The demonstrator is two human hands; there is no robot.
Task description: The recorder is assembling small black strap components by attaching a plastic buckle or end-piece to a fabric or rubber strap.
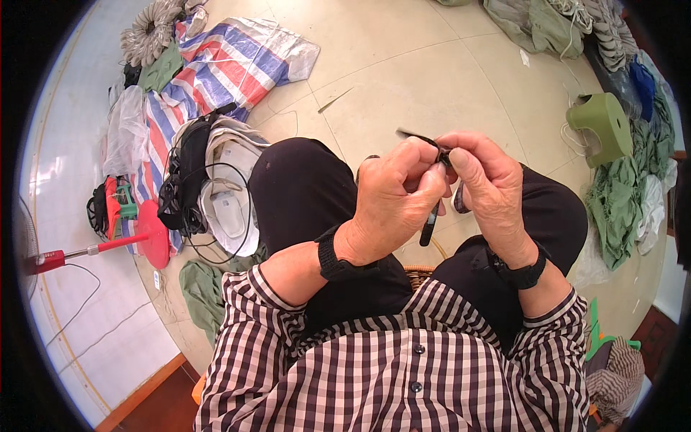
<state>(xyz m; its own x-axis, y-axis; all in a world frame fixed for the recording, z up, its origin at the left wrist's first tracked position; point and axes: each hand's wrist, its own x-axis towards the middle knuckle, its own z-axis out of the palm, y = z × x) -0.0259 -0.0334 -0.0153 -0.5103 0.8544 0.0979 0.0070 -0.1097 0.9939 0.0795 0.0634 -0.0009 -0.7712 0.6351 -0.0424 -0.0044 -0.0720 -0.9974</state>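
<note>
My left hand [392,198] and my right hand [489,191] meet above my lap, the fingers of both pinched closed. Between the fingertips they hold a narrow black strap [427,229]. One end hangs below the left fingers, and a thin, blurred end sticks out above them toward the left. Where the two hands meet there is a small dark knot or fitting, largely covered by the fingers, so its shape is unclear. A wide black band circles each wrist.
Left of my knees lie white shoe-shaped pieces [229,212] and black straps [188,162], beside a striped plastic sheet [223,61]. A red-based fan [152,234] stands at far left. On the right are a green stool [601,129] and green cloth [619,209]. A wicker basket [417,276] shows between my legs.
</note>
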